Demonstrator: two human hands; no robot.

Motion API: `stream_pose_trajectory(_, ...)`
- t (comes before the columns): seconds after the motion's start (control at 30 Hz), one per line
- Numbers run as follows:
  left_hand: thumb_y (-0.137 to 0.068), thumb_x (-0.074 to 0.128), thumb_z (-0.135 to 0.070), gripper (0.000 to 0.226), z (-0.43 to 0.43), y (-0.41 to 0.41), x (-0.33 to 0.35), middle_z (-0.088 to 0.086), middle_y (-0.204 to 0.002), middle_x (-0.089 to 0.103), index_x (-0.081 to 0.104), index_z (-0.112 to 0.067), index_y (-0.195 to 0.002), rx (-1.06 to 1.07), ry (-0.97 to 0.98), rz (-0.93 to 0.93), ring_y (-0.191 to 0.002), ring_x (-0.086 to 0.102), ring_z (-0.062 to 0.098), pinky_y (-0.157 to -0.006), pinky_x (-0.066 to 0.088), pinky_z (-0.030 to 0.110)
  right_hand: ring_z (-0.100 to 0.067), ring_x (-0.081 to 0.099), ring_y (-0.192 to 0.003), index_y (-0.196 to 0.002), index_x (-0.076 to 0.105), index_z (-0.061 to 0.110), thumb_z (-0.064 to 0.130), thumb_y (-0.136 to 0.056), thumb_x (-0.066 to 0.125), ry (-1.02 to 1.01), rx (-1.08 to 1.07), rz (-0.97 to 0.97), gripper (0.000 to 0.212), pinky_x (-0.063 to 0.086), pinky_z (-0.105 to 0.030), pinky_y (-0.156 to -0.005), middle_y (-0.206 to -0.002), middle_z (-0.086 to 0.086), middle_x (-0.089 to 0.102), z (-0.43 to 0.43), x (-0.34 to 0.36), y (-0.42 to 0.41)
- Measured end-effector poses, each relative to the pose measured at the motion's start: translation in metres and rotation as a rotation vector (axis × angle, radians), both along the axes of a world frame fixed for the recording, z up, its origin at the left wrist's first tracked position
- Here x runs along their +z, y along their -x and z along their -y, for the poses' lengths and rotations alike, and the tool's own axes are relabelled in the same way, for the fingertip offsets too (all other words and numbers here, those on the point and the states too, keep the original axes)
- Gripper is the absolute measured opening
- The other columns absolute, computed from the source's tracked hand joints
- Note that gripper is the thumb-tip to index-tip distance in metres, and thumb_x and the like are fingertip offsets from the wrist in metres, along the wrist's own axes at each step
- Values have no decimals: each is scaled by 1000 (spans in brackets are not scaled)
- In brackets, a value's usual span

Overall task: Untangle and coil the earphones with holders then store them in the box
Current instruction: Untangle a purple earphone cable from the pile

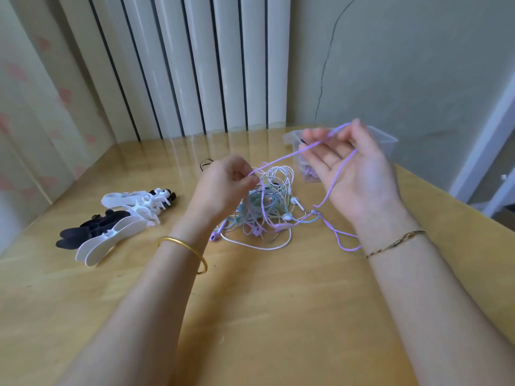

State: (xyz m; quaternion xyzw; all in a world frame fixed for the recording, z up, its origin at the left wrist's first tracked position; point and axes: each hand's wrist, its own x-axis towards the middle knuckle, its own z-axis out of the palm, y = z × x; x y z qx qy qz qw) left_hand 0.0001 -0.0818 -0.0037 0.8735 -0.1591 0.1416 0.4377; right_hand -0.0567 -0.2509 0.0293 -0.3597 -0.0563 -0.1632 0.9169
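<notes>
The left hand [225, 185] is being used to pinch a purple earphone cord [281, 159], which is being draped over the right hand [351, 174], its fingers relaxed. The earphone tangle [264, 210] is lying between them on the wooden table [250, 316]. White and black holders [117, 227] are lying to the left. A clear box [387, 140] is being partly hidden by the right hand, before a white radiator [195, 65] and cracked wall [390, 65].

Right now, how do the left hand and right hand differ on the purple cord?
The left hand pinches the purple cord with curled fingers; the right hand is spread, palm toward the camera, the cord looped over its fingers. The left hand sits low by the tangle; the right hand is raised in front of the box. Both touch the same cord, stretched between them.
</notes>
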Motion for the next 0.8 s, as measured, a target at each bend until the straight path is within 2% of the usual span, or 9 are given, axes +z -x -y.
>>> stream_pose_trajectory(0.07, -82, 67, -13, 15, 0, 0, -2, 0, -71, 61, 59, -19, -70, 17, -47, 29, -68, 55, 19, -67, 44, 31, -14, 47, -41, -69, 37, 15, 19, -97, 42, 66, -117, -113, 29, 48, -27, -50, -51, -2, 47, 7, -3, -2)
stream_pose_trajectory(0.17, -80, 63, -10, 20, 2, 3, -1, 0, -82, 65, 57, -26, -70, 54, -78, 122, -84, 61, 21, -76, 47, 33, -16, 48, -52, -83, 43, 20, 26, -87, 58, 1085, -537, -205, 17, 36, -28, -54, -65, -2, 53, 10, -22, -7)
stream_pose_trajectory(0.23, -80, 61, -7, 18, 3, 5, 4, -2, -81, 65, 58, -23, -72, 91, -19, 147, -83, 61, 19, -73, 46, 30, -14, 53, -64, -85, 52, 23, 45, -78, 67, 1542, -441, -233, 27, 41, -32, -62, -69, 6, 55, 4, -32, -8)
stream_pose_trajectory(0.3, -79, 61, -6, 14, 1, 5, 6, -2, -77, 65, 61, -19, -74, 115, 37, 146, -79, 61, 20, -70, 47, 31, -12, 52, -60, -72, 60, 21, 48, -77, 68, 1630, -303, -172, 29, 45, -32, -63, -61, 6, 57, -2, -36, -6)
stream_pose_trajectory(0.33, -79, 61, -6, 12, 0, 4, 7, 0, -76, 65, 62, -18, -75, 117, 41, 144, -78, 62, 21, -69, 47, 31, -10, 51, -56, -67, 61, 18, 40, -80, 68, 1530, -287, -107, 27, 46, -31, -61, -57, 6, 58, -5, -32, -4)
stream_pose_trajectory(0.47, -82, 61, -9, 3, -3, 2, 2, 7, -79, 65, 63, -10, -79, 100, -44, 124, -76, 58, 26, -64, 41, 29, -1, 40, -47, -67, 61, 17, 15, -92, 58, 691, -267, 47, 25, 31, -15, -49, -51, 13, 53, 0, -14, 3)
stream_pose_trajectory(0.6, -83, 61, -8, 8, -5, 2, 0, -4, -74, 60, 63, -15, -80, 78, -62, 74, -78, 56, 22, -68, 42, 29, -12, 66, -75, -60, 48, 17, 17, -94, 50, 84, -32, 33, 33, 50, -27, -73, -72, 2, 69, 16, -6, 1)
stream_pose_trajectory(0.67, -83, 61, -6, 11, -6, 3, 1, -10, -72, 59, 62, -16, -78, 76, -31, 57, -78, 57, 18, -71, 43, 26, -21, 70, -78, -59, 40, 15, 16, -94, 45, -47, 67, -6, 35, 56, -34, -77, -73, -7, 69, 18, -6, 2)
stream_pose_trajectory(0.8, -80, 60, -4, 15, 3, 10, 8, -5, -83, 65, 64, -19, -80, 8, -11, 49, -85, 61, 17, -75, 46, 24, -23, 68, -65, -64, 40, 12, 12, -94, 46, 72, -7, -59, 30, 58, -32, -65, -66, -9, 63, 8, -11, 0)
